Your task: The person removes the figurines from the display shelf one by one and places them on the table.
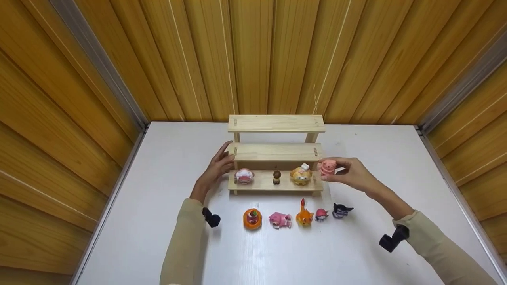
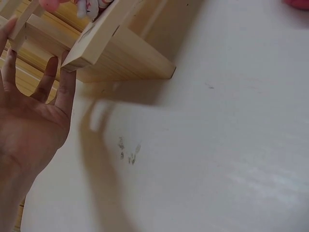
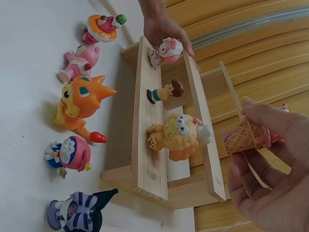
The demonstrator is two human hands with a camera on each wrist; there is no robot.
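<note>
A three-step wooden stand (image 1: 277, 152) rises on the white table. My left hand (image 1: 216, 168) rests on its left end, fingers extended; in the left wrist view the fingertips (image 2: 66, 79) touch the ends of the steps. Beside the right end, my right hand (image 1: 354, 174) pinches a pink animal figurine (image 1: 328, 167) between thumb and fingers. Its waffle-patterned part (image 3: 240, 137) shows in the right wrist view. On the lowest step sit a pink-and-white figurine (image 1: 244, 175), a small brown-haired figurine (image 1: 276, 177) and a fluffy yellow figurine (image 1: 301, 175).
Before the stand lie a figurine in an orange ring (image 1: 252, 219), a pink figurine (image 1: 280, 219), an orange figurine with a red-tipped tail (image 1: 304, 217), a pink-hooded figurine (image 1: 321, 215) and a black-and-purple figurine (image 1: 341, 211). Wood-patterned walls (image 1: 253, 59) enclose the table.
</note>
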